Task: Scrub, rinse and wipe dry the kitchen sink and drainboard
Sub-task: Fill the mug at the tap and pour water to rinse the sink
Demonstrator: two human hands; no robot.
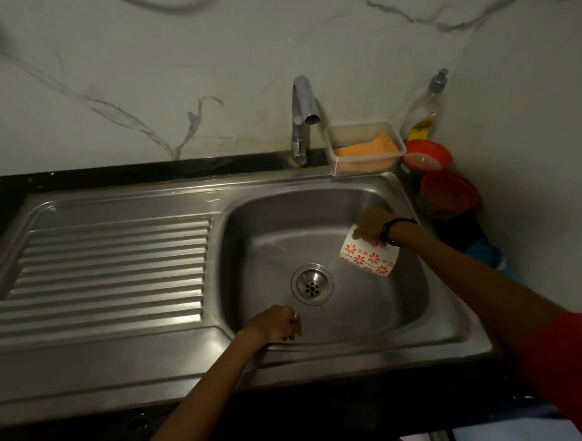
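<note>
One steel sink [316, 219] with one ribbed drainboard [110, 273] to its left, one drain strainer [312, 285], one tap [303, 118]. One clear tub [363, 147] holding an orange sponge [366, 149], one soap bottle [425, 112], two orange bowls [428, 155], something blue behind the right arm, too dim to name. Right hand [372, 228] grips one patterned cup [369, 258], tilted inside the basin right of the strainer. Left hand [276, 324] rests at the basin's near edge, fingers curled, seemingly holding nothing.
</note>
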